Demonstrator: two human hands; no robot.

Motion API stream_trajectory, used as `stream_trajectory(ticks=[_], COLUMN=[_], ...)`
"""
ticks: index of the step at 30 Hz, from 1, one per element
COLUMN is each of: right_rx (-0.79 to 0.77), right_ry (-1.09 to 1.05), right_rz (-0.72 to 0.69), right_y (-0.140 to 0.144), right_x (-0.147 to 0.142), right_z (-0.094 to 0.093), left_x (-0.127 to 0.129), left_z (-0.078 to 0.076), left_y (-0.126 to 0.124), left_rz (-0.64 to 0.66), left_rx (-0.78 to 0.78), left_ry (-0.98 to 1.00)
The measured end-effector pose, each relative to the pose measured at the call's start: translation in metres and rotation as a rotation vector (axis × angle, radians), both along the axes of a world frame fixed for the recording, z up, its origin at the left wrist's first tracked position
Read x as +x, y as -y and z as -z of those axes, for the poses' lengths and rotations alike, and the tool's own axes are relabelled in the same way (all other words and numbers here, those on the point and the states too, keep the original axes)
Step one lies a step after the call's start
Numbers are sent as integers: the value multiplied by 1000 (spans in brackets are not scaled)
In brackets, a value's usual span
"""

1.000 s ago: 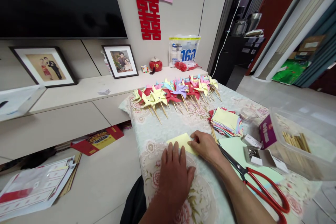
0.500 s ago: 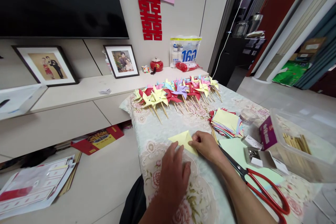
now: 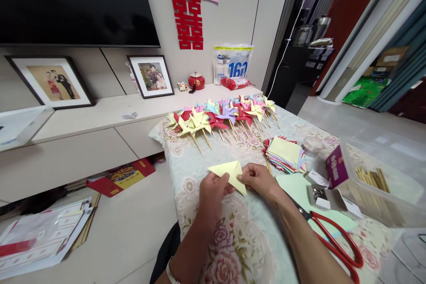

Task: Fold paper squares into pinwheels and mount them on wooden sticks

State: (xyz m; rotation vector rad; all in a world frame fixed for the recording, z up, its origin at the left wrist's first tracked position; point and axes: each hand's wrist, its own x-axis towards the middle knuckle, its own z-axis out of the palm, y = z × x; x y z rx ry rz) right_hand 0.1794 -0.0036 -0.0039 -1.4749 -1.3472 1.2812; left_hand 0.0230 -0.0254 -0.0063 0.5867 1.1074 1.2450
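Note:
A pale yellow sheet of paper (image 3: 229, 171), folded into a triangle, is held just above the flowered tablecloth (image 3: 256, 230). My left hand (image 3: 214, 191) pinches its lower edge, thumb on top. At its right side, my right hand (image 3: 258, 179) grips the paper between thumb and fingers. Beyond my hands lie several paper pinwheels (image 3: 228, 113) on wooden sticks, in yellow, red, purple, pink and blue. Right of my right hand is a stack of coloured paper squares (image 3: 286, 153), yellow on top. Red-handled scissors (image 3: 328, 226) lie by my right forearm, their blades partly hidden.
Light green sheets (image 3: 289, 185) lie under a small open box of metal fasteners (image 3: 319, 196). A clear plastic bin (image 3: 369, 182) with wooden sticks stands at the right, near a round clear container (image 3: 313, 145). Behind the table runs a low cabinet (image 3: 100, 115) with framed photos.
My left hand has gone from lying spread near the paper to pinching its lower edge. The paper is now lifted slightly. My right hand keeps its hold.

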Motion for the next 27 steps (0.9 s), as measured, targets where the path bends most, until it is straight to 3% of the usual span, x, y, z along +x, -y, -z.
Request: stream_trajectory(ticks=[5,10,27], right_rx=[1,-76,-73], right_ry=[-25,-22,-130], right_rz=[46,-71,-53], right_y=[1,4,4], right_x=[-1,-2,-2], right_z=[-4,-6,-2], left_x=[5,7,4], left_z=[1,1,11], left_y=[-1,-2,-2], left_rz=[-110,-158,-44], left_rx=[31,38,36], left_ry=[6,20,-10])
